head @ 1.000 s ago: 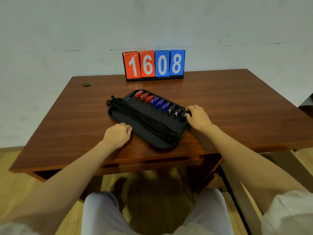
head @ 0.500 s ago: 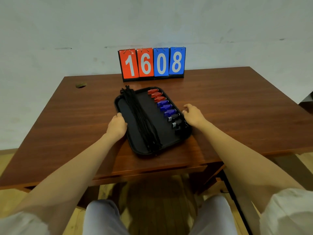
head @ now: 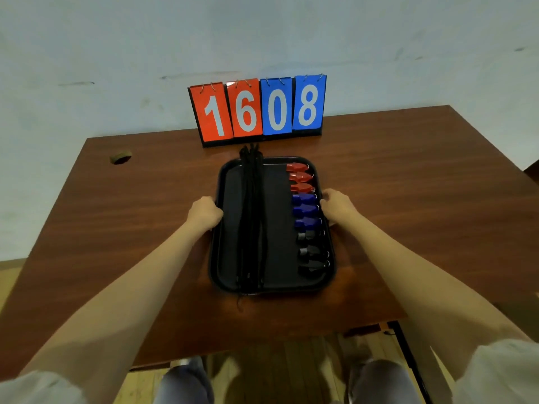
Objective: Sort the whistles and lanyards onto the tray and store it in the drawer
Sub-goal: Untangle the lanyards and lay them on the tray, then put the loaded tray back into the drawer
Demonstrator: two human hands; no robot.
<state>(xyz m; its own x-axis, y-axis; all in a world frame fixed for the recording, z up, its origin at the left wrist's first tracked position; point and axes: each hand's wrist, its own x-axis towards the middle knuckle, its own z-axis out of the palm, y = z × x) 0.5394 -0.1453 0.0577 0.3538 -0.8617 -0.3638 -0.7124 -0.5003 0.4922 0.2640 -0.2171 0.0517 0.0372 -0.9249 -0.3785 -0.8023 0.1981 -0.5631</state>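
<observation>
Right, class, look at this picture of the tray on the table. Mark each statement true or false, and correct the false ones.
1. The whistles lie in one column along the right side of the tray. True.
2. The blue whistles are nearest the person. False: the black whistles are nearest, the blue ones are in the middle, and the red whistles are farthest.
3. The left hand and the right hand each grip a long rim of the tray. True.
4. The lanyards are heaped beside the tray. False: they lie stretched lengthwise on it.
5. The flip scoreboard reads 16 08. True.
</observation>
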